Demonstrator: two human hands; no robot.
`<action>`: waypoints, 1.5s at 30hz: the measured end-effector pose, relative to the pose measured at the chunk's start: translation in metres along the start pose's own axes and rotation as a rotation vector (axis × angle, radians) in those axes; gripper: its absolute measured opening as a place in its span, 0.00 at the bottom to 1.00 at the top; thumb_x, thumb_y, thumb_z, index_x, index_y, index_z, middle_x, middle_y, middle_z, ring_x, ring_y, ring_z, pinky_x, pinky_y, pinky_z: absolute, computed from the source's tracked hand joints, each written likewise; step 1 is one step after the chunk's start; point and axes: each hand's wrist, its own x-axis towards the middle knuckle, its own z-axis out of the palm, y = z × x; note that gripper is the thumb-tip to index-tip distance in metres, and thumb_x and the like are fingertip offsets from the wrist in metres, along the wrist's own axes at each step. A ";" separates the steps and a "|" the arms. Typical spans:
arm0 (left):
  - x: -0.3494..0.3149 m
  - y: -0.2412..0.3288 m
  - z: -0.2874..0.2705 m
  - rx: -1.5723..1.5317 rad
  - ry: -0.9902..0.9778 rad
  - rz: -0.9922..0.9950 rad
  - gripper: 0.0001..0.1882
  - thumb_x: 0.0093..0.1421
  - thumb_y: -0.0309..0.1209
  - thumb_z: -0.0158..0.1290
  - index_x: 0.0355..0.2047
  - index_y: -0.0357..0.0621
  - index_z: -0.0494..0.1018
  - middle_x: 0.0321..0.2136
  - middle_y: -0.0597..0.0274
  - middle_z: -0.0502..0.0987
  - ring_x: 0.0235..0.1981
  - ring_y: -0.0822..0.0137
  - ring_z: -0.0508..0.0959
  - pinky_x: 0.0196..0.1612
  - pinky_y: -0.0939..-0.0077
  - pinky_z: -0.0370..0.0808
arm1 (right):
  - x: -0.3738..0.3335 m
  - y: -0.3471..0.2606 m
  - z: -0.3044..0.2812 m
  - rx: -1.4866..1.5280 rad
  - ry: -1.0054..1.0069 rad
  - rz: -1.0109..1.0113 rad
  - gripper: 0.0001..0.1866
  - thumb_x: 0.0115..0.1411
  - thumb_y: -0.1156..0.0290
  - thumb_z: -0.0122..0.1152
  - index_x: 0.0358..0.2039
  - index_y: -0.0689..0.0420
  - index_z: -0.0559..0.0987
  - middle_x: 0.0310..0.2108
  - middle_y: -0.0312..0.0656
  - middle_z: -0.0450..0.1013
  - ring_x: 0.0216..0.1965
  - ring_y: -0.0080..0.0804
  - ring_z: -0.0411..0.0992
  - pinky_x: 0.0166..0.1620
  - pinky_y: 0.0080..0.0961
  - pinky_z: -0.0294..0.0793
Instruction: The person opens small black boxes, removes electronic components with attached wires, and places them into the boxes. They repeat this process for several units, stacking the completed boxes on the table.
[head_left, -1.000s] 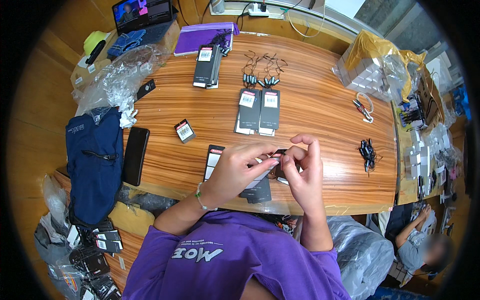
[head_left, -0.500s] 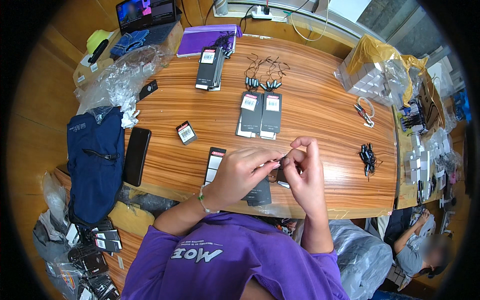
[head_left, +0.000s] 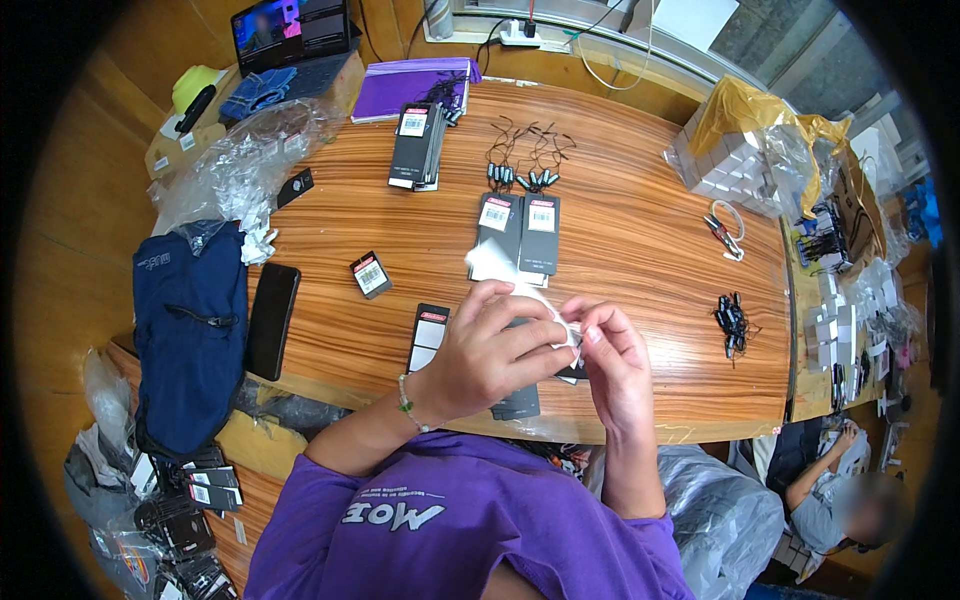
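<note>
Between my hands is a white hang tag (head_left: 493,262), tilted and blurred by motion. My left hand (head_left: 490,345) grips its near part with fingers curled round it. At its lower end, the fingertips of my right hand (head_left: 618,360) pinch together; a small dark bit shows there, too small to name. Under my hands lie dark tags (head_left: 517,402), partly hidden. Left of them is a dark tag with white stickers (head_left: 430,332). Just beyond stand two rows of grey tags (head_left: 538,245) with black strings (head_left: 530,145) fanned out above. A small stack of tags (head_left: 370,275) sits further left.
A phone (head_left: 272,322) and a navy bag (head_left: 190,330) lie at left. Far left are a tag stack (head_left: 413,150), purple notebook (head_left: 400,85) and laptop (head_left: 290,40). At right are snips (head_left: 722,238), bundled black strings (head_left: 735,325) and bagged white boxes (head_left: 735,160). Another person (head_left: 825,490) sits lower right.
The white tag now shows raised between my hands. My left hand has closed round it, and my right hand has turned, its raised forefinger now lowered.
</note>
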 end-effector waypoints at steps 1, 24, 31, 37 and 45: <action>0.000 0.000 0.000 -0.031 0.004 -0.024 0.07 0.43 0.32 0.55 0.26 0.55 0.76 0.31 0.73 0.73 0.37 0.72 0.71 0.42 0.65 0.65 | -0.001 0.000 0.001 0.001 0.054 -0.041 0.02 0.59 0.74 0.49 0.31 0.57 0.70 0.40 0.37 0.66 0.37 0.17 0.63 0.40 0.15 0.63; -0.006 0.004 0.032 -1.295 0.037 -0.727 0.34 0.48 0.16 0.56 0.53 0.43 0.54 0.44 0.60 0.65 0.43 0.73 0.70 0.45 0.77 0.70 | 0.029 -0.020 0.018 0.764 -0.297 -0.179 0.06 0.63 0.65 0.43 0.35 0.53 0.63 0.15 0.32 0.58 0.17 0.20 0.54 0.22 0.18 0.59; -0.001 -0.011 0.013 -1.439 -0.193 -0.691 0.36 0.47 0.18 0.58 0.57 0.39 0.56 0.43 0.62 0.69 0.38 0.75 0.72 0.41 0.81 0.74 | 0.030 -0.021 0.014 0.782 -0.282 -0.207 0.06 0.63 0.66 0.42 0.36 0.53 0.63 0.16 0.32 0.58 0.18 0.20 0.55 0.23 0.18 0.59; -0.002 -0.020 0.008 -1.460 -0.129 -0.739 0.32 0.47 0.13 0.54 0.54 0.39 0.60 0.43 0.57 0.70 0.39 0.72 0.73 0.41 0.80 0.75 | 0.029 -0.019 0.012 0.741 -0.257 -0.217 0.05 0.63 0.67 0.42 0.35 0.53 0.63 0.16 0.32 0.58 0.18 0.20 0.55 0.23 0.18 0.59; 0.000 -0.030 -0.009 -1.390 0.050 -0.780 0.27 0.47 0.11 0.52 0.48 0.40 0.58 0.40 0.60 0.63 0.40 0.69 0.72 0.40 0.81 0.75 | 0.023 -0.015 0.004 0.564 -0.178 -0.233 0.05 0.62 0.67 0.44 0.35 0.54 0.64 0.15 0.33 0.59 0.17 0.20 0.54 0.24 0.20 0.60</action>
